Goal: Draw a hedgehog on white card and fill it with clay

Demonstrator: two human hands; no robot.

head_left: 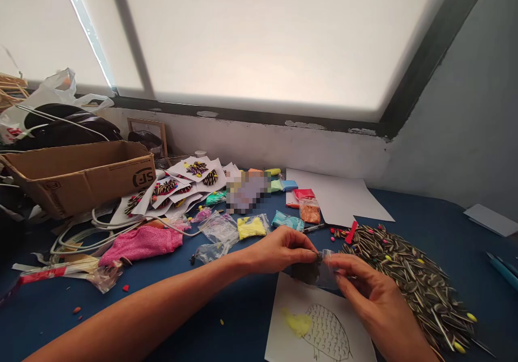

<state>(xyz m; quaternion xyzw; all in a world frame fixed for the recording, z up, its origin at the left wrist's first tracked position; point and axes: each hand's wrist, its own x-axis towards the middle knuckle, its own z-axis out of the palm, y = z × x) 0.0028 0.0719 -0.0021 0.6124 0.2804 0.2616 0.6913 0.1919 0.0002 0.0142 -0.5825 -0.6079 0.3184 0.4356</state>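
Both my hands hold a small clear plastic bag (307, 272) with dark, clay-like stuff in it, above a white sheet of paper (279, 340). My left hand (279, 250) pinches it from the left, thumb and fingers together near a bit of the dark stuff. On the right side, my right hand (366, 286) grips the bag's clear edge between thumb and fingers. The sheet below carries a pencil drawing of a rounded, scale-covered body (328, 329). A smear of yellow clay (298, 325) covers the drawing's left end. Just right of my right hand lies a heap of striped sunflower seeds (408, 275).
Bagged clay in yellow (251, 227), blue (288, 220) and orange (309, 212) lies beyond my hands. Seed-covered papers (196, 169) are piled by a cardboard box (81, 181). A pink cloth (143, 243) and white cable (60, 240) lie left. Blank paper (335, 195) sits behind.
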